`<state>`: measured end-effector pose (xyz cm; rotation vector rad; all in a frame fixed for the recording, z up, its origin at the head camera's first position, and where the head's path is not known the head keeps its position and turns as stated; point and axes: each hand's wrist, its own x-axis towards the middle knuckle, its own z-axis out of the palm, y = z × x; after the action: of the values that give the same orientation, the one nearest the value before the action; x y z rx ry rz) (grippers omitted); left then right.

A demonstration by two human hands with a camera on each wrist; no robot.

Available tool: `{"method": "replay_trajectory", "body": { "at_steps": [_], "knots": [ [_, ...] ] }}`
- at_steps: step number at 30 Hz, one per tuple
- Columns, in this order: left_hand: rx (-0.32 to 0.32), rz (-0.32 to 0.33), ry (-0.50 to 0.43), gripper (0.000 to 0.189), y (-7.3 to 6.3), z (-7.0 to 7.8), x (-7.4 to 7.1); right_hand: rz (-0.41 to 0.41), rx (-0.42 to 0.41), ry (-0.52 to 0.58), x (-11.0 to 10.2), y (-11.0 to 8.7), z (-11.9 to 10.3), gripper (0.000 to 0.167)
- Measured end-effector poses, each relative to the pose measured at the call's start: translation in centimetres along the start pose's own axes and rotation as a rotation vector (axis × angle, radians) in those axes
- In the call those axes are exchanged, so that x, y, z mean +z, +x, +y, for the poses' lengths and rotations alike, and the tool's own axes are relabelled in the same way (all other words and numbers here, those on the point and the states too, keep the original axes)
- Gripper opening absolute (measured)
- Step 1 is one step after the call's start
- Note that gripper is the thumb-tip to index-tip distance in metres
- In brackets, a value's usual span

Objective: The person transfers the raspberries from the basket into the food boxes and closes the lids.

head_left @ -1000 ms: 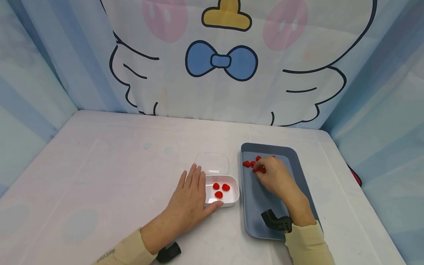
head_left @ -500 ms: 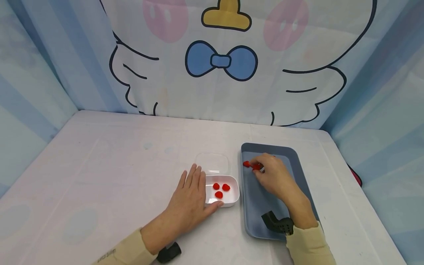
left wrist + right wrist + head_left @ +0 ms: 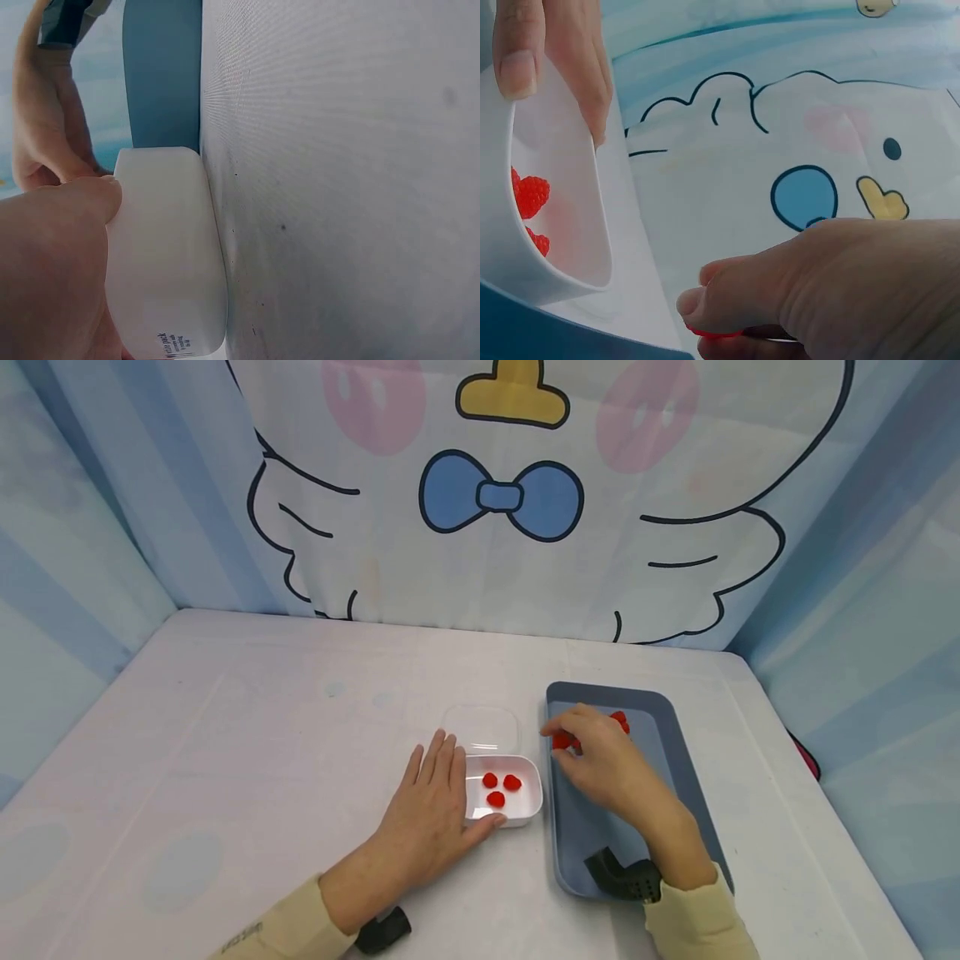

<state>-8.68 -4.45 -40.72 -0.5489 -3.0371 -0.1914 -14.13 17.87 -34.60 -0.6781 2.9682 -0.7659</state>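
Note:
My left hand (image 3: 423,827) lies with fingers straight along the left side of a small white plastic box (image 3: 525,818), its thumb on the near rim. Three red raspberries (image 3: 496,799) sit in the box. Over the left part of a blue-grey tray (image 3: 600,852), the curled fingers and thumb of my right hand (image 3: 607,768) close around a raspberry (image 3: 561,741). Red shows below that thumb in the right wrist view, where the fingers hide most of the fruit. More raspberries (image 3: 619,718) lie in the tray beyond the hand.
A clear plastic lid (image 3: 480,727) lies on the white table (image 3: 247,735) behind the box. The tray stands close on the box's right. A printed cloth (image 3: 480,577) hangs at the table's back edge, with blue curtains (image 3: 862,610) at the sides.
My right hand has moved left over the tray toward its left rim, uncovering raspberries to its right. The left hand and the box have stayed in place.

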Motion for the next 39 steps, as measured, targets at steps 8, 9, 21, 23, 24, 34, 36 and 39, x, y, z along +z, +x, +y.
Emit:
{"method": "replay_trajectory", "body": {
  "at_steps": [8, 9, 21, 23, 24, 34, 36, 39],
  "knots": [
    [-0.002, -0.005, -0.004, 0.094, 0.0, 0.1, 0.0, -0.026, -0.089, 0.029, 0.5, -0.1, -1.2, 0.028],
    [-0.003, -0.006, -0.004, 0.094, -0.1, 0.1, 0.0, -0.037, -0.098, 0.034, 0.6, -0.1, -1.3, 0.028],
    [-0.009, -0.026, -0.004, 0.097, -0.2, -0.1, 0.0, -0.151, -0.172, 0.041, 1.5, -0.1, -2.3, 0.027],
    [-0.007, -0.028, -0.002, 0.097, -0.1, -0.1, 0.0, -0.164, -0.171, 0.046, 1.5, -0.1, -2.4, 0.028],
    [-0.006, -0.026, -0.002, 0.097, -0.1, -0.1, -0.1, -0.172, -0.170, 0.047, 1.5, -0.1, -2.5, 0.028],
    [0.008, -0.021, 0.005, 0.096, -0.1, 0.0, -0.1, -0.270, -0.149, 0.018, 1.8, -0.3, -2.4, 0.025],
    [0.006, -0.024, 0.005, 0.097, -0.1, 0.0, 0.0, -0.265, -0.148, 0.022, 1.8, -0.3, -2.3, 0.025],
    [0.002, -0.019, 0.006, 0.097, 0.0, 0.1, -0.1, -0.233, -0.150, 0.021, 1.6, -0.2, -2.2, 0.026]
  ]
}}
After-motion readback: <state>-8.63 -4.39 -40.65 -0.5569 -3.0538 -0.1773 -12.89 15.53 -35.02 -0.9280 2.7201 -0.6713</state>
